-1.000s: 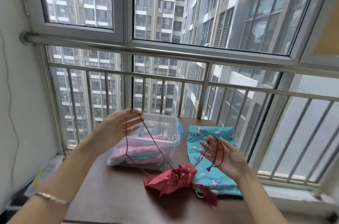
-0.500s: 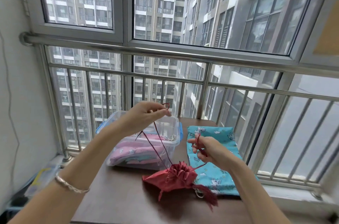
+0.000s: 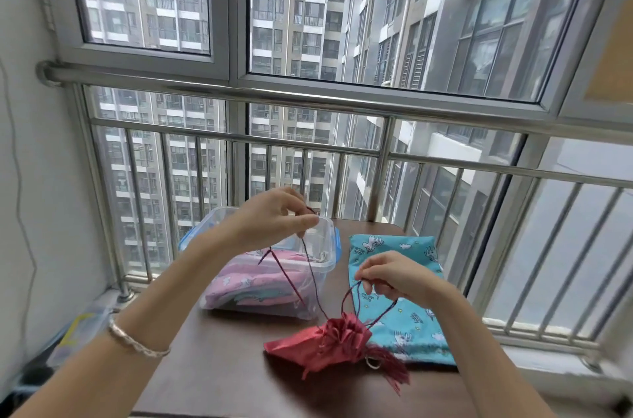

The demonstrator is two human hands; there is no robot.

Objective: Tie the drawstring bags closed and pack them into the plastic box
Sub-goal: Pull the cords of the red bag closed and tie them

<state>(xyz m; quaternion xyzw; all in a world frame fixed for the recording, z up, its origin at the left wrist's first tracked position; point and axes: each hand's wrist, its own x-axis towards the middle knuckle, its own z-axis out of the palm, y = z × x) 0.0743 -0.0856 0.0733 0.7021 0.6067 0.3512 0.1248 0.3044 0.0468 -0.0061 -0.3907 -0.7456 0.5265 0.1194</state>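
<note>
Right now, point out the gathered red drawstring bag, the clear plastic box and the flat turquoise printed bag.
Gathered red drawstring bag [image 3: 313, 347]: head view, crumpled body.
Clear plastic box [image 3: 327, 246]: head view, right wall.
Flat turquoise printed bag [image 3: 411, 327]: head view, bare lower cloth.

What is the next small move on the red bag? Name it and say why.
Probably cross the cords and knot them. The red bag is already gathered at its mouth, the left hand and right hand each pinch a cord above it, and no knot shows.

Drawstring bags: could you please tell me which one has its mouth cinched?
The red bag; the blue bag lies flat and the pink bag sits in the plastic box.
</note>
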